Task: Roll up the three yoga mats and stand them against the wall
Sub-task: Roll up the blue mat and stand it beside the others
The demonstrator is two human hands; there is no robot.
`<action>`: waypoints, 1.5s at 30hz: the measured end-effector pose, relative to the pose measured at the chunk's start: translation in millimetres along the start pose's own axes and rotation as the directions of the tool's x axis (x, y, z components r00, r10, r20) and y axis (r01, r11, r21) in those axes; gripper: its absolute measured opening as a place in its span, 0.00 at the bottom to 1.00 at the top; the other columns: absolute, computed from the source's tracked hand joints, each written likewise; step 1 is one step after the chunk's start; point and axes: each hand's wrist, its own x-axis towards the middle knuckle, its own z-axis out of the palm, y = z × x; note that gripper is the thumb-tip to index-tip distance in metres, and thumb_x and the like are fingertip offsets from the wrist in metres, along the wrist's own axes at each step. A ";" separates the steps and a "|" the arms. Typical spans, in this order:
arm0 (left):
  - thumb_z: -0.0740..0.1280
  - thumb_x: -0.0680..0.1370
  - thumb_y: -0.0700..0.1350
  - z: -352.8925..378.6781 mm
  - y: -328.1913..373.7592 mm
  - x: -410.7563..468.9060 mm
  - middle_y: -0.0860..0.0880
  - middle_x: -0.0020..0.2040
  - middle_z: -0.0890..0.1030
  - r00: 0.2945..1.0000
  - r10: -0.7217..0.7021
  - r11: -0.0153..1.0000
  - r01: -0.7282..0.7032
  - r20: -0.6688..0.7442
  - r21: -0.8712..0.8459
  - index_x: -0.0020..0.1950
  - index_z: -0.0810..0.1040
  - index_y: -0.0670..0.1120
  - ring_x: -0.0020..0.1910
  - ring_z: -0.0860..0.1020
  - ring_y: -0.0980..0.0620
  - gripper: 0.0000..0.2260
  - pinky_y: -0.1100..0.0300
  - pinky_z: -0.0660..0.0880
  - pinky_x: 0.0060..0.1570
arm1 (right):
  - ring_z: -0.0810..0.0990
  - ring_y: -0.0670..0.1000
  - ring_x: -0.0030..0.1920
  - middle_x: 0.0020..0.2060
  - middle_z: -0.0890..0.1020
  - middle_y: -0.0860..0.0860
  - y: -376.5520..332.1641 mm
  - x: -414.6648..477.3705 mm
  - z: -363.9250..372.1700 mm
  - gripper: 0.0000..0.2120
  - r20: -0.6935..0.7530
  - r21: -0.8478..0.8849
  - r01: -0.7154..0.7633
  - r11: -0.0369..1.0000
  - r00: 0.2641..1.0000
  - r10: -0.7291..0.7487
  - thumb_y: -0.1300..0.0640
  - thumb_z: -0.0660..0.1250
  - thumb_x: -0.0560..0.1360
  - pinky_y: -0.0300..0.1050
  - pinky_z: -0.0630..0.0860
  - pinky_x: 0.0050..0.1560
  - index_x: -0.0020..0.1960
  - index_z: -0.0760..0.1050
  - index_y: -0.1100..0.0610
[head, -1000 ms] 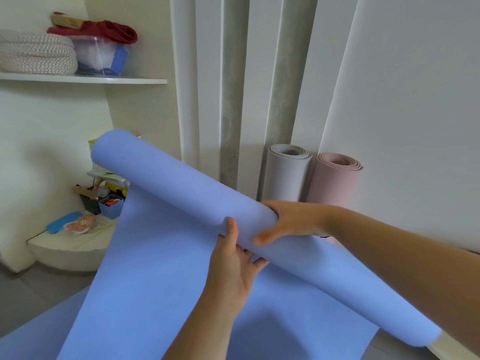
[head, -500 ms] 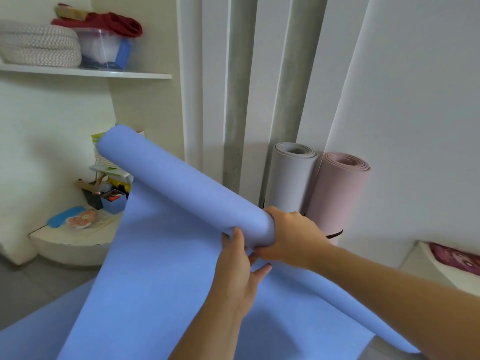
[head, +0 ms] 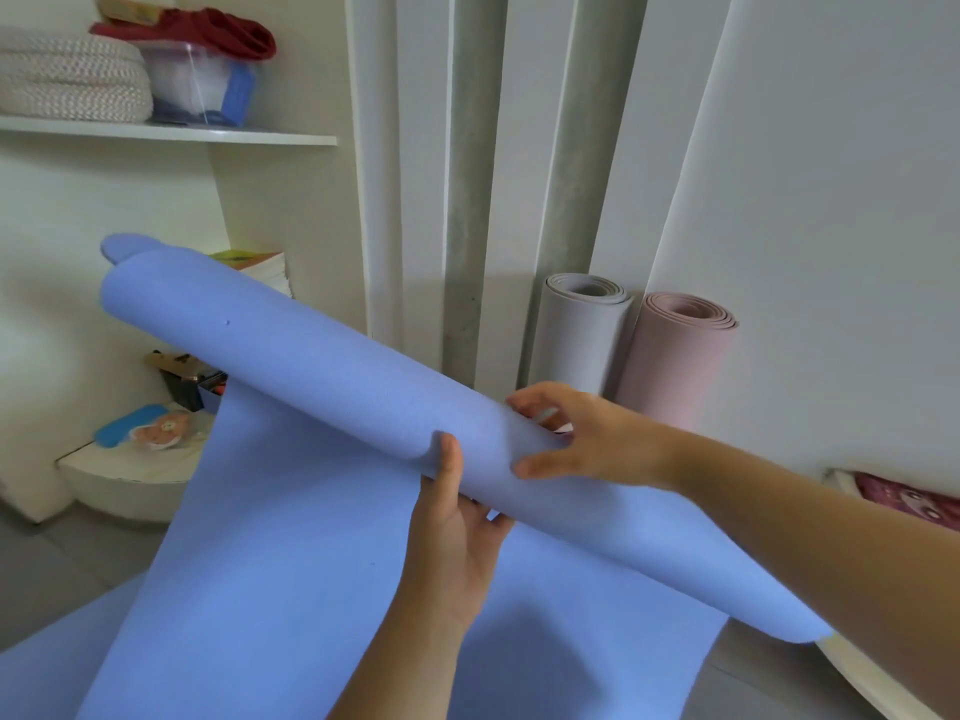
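Note:
A blue yoga mat (head: 322, 376) is partly rolled and held up in the air, tilted from upper left to lower right. Its unrolled part hangs down to the floor at the bottom left. My left hand (head: 454, 532) grips the roll from below, thumb pressed on its front. My right hand (head: 582, 433) lies over the roll's top with spread fingers. A grey rolled mat (head: 579, 330) and a pink rolled mat (head: 675, 356) stand upright side by side against the wall behind the roll.
A wall shelf (head: 166, 132) at upper left carries a woven basket and a plastic box. A low rounded ledge (head: 119, 475) with small items sits at the left. Two grey pipes (head: 467, 200) run down the wall. A red cushion (head: 914, 498) lies at right.
The roll has turned and grown a little thicker. My right hand has shifted from a closed grasp to a looser hold over the top with fingers spread. My left hand stays under the roll.

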 end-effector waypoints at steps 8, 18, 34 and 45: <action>0.58 0.77 0.57 8.7 -3.9 2.2 0.42 0.60 0.80 1.000 -0.028 0.992 0.029 0.006 -0.125 0.67 0.72 0.44 0.57 0.80 0.46 0.25 0.57 0.80 0.43 | 0.81 0.44 0.51 0.50 0.82 0.41 -8.4 -0.3 -5.3 0.26 0.146 -0.138 -0.092 0.986 0.983 0.112 0.47 0.79 0.61 0.48 0.78 0.56 0.56 0.73 0.44; 0.62 0.72 0.62 28.9 -4.3 19.1 0.45 0.64 0.78 0.990 0.057 0.986 -0.076 -0.130 -0.146 0.73 0.64 0.47 0.59 0.79 0.46 0.33 0.52 0.80 0.43 | 0.78 0.48 0.47 0.47 0.77 0.44 -15.6 -10.4 -2.4 0.31 -0.135 -0.336 -0.103 0.936 0.989 0.060 0.43 0.78 0.58 0.47 0.78 0.46 0.55 0.68 0.50; 0.66 0.76 0.57 8.8 0.5 20.5 0.44 0.56 0.82 0.967 -0.008 0.971 0.069 -0.255 0.231 0.66 0.73 0.44 0.52 0.82 0.47 0.24 0.56 0.77 0.37 | 0.72 0.48 0.61 0.62 0.72 0.48 13.6 -5.7 36.1 0.31 -0.138 -0.117 0.054 0.992 0.988 -0.070 0.49 0.71 0.70 0.41 0.69 0.59 0.70 0.65 0.53; 0.66 0.74 0.52 -4.2 -13.7 25.9 0.47 0.64 0.78 0.988 -0.034 0.944 -0.016 0.148 0.328 0.71 0.68 0.49 0.63 0.76 0.49 0.26 0.53 0.77 0.53 | 0.78 0.62 0.60 0.61 0.78 0.58 17.6 18.2 -15.7 0.27 0.394 0.516 -0.189 0.835 0.919 -0.035 0.70 0.69 0.72 0.62 0.73 0.61 0.68 0.67 0.56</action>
